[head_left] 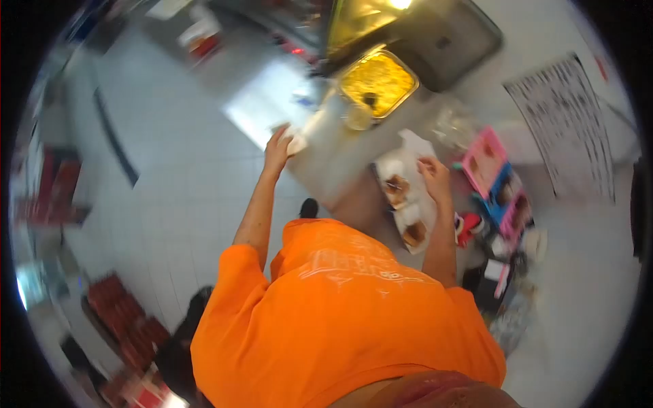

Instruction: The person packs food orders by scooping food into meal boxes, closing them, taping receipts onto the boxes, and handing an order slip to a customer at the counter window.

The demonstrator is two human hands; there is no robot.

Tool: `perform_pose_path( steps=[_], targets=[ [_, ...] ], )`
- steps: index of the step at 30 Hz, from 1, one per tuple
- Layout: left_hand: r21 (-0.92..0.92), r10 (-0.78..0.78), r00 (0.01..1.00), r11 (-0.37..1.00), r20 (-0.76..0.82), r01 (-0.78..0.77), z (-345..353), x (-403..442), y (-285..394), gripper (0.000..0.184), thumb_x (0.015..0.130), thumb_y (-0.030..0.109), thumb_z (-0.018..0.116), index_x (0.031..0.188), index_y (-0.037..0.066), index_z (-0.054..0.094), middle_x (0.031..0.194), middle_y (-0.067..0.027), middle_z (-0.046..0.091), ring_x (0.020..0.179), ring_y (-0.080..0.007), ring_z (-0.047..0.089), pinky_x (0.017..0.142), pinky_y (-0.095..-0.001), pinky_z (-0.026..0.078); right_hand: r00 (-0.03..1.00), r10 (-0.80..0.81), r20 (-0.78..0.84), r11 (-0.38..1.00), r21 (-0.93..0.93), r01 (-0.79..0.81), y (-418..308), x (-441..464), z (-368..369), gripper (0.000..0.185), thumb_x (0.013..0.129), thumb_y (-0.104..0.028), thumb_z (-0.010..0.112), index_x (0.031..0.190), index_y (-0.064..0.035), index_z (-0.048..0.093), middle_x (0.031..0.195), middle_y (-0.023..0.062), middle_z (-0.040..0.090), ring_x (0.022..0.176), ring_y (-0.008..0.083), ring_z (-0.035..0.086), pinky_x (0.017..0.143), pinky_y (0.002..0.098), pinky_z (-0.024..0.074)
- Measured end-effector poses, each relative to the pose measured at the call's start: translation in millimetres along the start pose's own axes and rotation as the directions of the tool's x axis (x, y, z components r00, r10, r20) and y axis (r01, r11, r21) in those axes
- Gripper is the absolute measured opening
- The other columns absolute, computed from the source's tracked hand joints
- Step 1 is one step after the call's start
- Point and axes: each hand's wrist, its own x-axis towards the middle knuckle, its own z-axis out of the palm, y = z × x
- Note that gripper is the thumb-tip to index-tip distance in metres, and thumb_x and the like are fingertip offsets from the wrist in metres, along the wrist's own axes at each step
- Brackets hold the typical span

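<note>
At the left edge of the metal counter (330, 166), my left hand (275, 151) has its fingers closed on a white cloth-like or paper-like piece (296, 143), blurred by motion. My right hand (435, 180) is over the white lined trays (388, 167), its fingers curled together beside a white paper flap (416, 145). Whether those fingers grip the flap is not clear. Brown food pieces (396, 189) lie in the trays. Beyond my hands stands a foil pan of yellow food (381, 83), with a small clear cup (358, 117) at its near corner.
Pink and blue bins (486, 163) stand right of my right arm, with a clear plastic bag (454, 126) behind. A dark tray (445, 44) is at the back. A handwritten sheet (564, 126) lies to the right. Tiled floor (183, 197) stretches left of the counter.
</note>
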Motion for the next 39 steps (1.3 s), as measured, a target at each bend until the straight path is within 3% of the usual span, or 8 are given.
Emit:
perform_pose_path(
  steps=[2, 7, 15, 19, 23, 29, 36, 39],
  targets=[
    [0.549, 0.359, 0.931, 0.767, 0.062, -0.332, 16.0, 45.1, -107.3, 0.056, 0.094, 0.032, 0.067, 0.144, 0.008, 0.056, 0.135, -0.0193, 0.06, 0.13, -0.0359, 0.054, 0.105, -0.0516, 0.045, 0.996, 0.035, -0.076, 0.999, -0.036, -0.038, 7.6, 13.2, -23.2, 0.021, 0.095, -0.017, 0.068, 0.108, -0.0009, 0.072, 0.094, 0.012, 0.075, 0.084, 0.0175, 0.071, 0.077, 0.0314, 0.0547],
    [0.952, 0.44, 0.898, 0.281, -0.014, -0.122, 72.0, 12.7, -141.1, 0.071, 0.095, 0.054, 0.059, 0.155, 0.02, 0.04, 0.144, -0.0148, 0.052, 0.139, -0.0317, 0.039, 0.113, -0.0537, 0.027, 0.937, 0.022, -0.349, 0.969, -0.223, -0.106, 81.7, 74.9, -91.7, 0.028, 0.092, -0.022, 0.071, 0.112, -0.0031, 0.071, 0.102, 0.0139, 0.074, 0.093, 0.0228, 0.07, 0.083, 0.0344, 0.053],
    [0.986, 0.361, 0.931, 0.164, -0.049, -0.012, 97.0, 11.5, -120.6, 0.078, 0.09, 0.059, 0.062, 0.155, 0.022, 0.039, 0.147, -0.0139, 0.05, 0.141, -0.0313, 0.038, 0.113, -0.0531, 0.028, 0.778, -0.362, -0.514, 0.687, -0.711, -0.15, 147.7, 173.5, -109.9, 0.048, 0.084, -0.031, 0.074, 0.126, -0.0088, 0.064, 0.117, 0.0199, 0.068, 0.11, 0.0364, 0.064, 0.092, 0.0457, 0.0496],
    [0.99, 0.364, 0.93, 0.142, -0.047, -0.006, 98.7, 13.4, -126.5, 0.077, 0.089, 0.058, 0.064, 0.154, 0.021, 0.042, 0.148, -0.0141, 0.049, 0.142, -0.0324, 0.037, 0.113, -0.0527, 0.027, 0.877, 0.296, -0.378, 0.831, -0.35, -0.431, 220.5, 203.6, -99.9, 0.032, 0.082, -0.018, 0.069, 0.111, -0.0052, 0.066, 0.116, 0.0199, 0.068, 0.109, 0.0388, 0.065, 0.093, 0.0468, 0.0508],
    [0.991, 0.347, 0.936, 0.134, -0.058, 0.012, 101.5, 16.7, -126.1, 0.078, 0.089, 0.059, 0.063, 0.154, 0.021, 0.041, 0.148, -0.0138, 0.048, 0.142, -0.0324, 0.036, 0.114, -0.0525, 0.027, 0.66, 0.028, -0.751, 0.818, -0.362, -0.446, 213.0, 173.4, -141.2, 0.027, 0.08, -0.013, 0.066, 0.107, -0.0099, 0.068, 0.106, 0.017, 0.07, 0.098, 0.0392, 0.066, 0.087, 0.0481, 0.0519],
    [0.992, 0.314, 0.948, 0.124, -0.044, 0.004, 104.2, 15.3, -123.9, 0.078, 0.091, 0.056, 0.062, 0.155, 0.02, 0.039, 0.15, -0.016, 0.046, 0.142, -0.0369, 0.036, 0.116, -0.0552, 0.025, 0.655, -0.245, -0.715, 0.251, -0.7, -0.669, 221.6, 116.5, -188.7, 0.025, 0.081, -0.02, 0.07, 0.104, -0.0094, 0.071, 0.098, 0.0132, 0.07, 0.097, 0.0372, 0.066, 0.085, 0.0453, 0.0515],
    [0.997, 0.347, 0.938, 0.072, -0.008, -0.018, 98.0, 20.9, -127.2, 0.074, 0.092, 0.059, 0.057, 0.151, 0.016, 0.044, 0.151, -0.012, 0.047, 0.141, -0.0346, 0.04, 0.113, -0.0523, 0.032, 0.99, 0.08, 0.116, 0.982, -0.181, -0.058, 221.8, 235.6, -99.2, 0.021, 0.09, -0.01, 0.058, 0.101, -0.0003, 0.074, 0.101, 0.0219, 0.073, 0.097, 0.038, 0.069, 0.089, 0.0431, 0.053],
    [0.983, 0.239, 0.968, 0.181, -0.074, 0.03, 100.8, 19.2, -114.8, 0.073, 0.093, 0.058, 0.055, 0.153, 0.018, 0.042, 0.153, -0.0102, 0.047, 0.141, -0.0321, 0.042, 0.114, -0.0553, 0.032, 0.971, 0.044, -0.236, 0.962, -0.251, -0.105, 293.6, 286.8, -62.9, 0.025, 0.092, -0.011, 0.056, 0.103, 0.0022, 0.074, 0.102, 0.0249, 0.073, 0.096, 0.0416, 0.07, 0.089, 0.0457, 0.0528]
  ],
)
